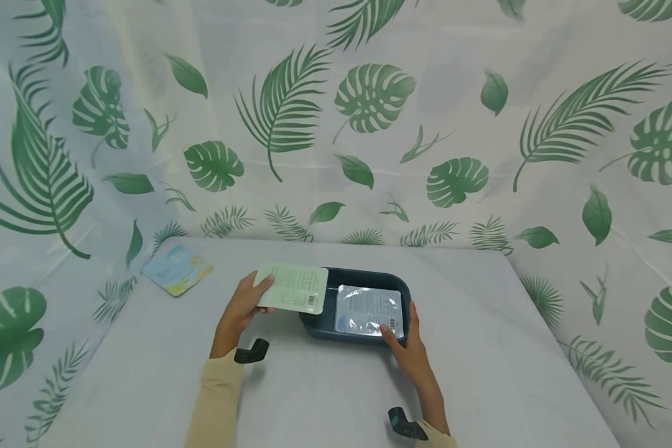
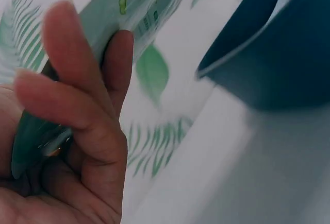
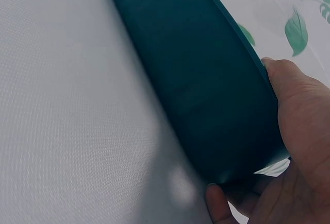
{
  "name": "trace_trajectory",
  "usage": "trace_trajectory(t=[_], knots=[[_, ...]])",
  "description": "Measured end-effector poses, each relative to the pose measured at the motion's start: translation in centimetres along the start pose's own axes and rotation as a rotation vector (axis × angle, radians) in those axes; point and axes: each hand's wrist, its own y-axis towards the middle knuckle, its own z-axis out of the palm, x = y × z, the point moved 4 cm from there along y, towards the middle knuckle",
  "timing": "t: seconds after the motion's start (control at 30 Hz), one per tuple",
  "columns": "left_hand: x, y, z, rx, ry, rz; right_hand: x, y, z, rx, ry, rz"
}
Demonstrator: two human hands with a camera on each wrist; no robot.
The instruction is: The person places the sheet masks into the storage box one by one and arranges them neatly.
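My left hand (image 1: 244, 305) pinches the edge of a flat pale green packet (image 1: 294, 288), printed with small text and a barcode. The packet hangs over the left end of a dark blue rectangular tray (image 1: 330, 335), covering that part of it. Inside the tray lies a silvery packet (image 1: 368, 310) with its printed side up. My right hand (image 1: 416, 358) grips the tray's near right corner, thumb over the rim. The left wrist view shows the fingers on both sides of the packet (image 2: 98, 28), apart from the tray (image 2: 294, 59). In the right wrist view, fingers hold the tray's outer wall (image 3: 196, 69).
A blue and yellow packet (image 1: 177, 269) lies at the table's far left corner. White cloth covers the table (image 1: 481, 348). Behind and at both sides hangs a white curtain (image 1: 392, 168) with green leaf prints.
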Motion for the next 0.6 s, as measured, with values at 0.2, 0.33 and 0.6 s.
trace_trajectory(t=[0.2,0.33,0.6], knots=[[-0.1,1.3,4.6,0.143,0.017,0.036,-0.1,-0.1,0.1,0.007,-0.002,0.014],[0.1,1.9,7.1,0.247,0.058,0.056,0.0,-0.1,0.1,0.003,0.000,0.016],[0.0,2.5,9.7,0.251,0.203,0.046,-0.1,0.0,0.0,-0.007,-0.002,0.007]])
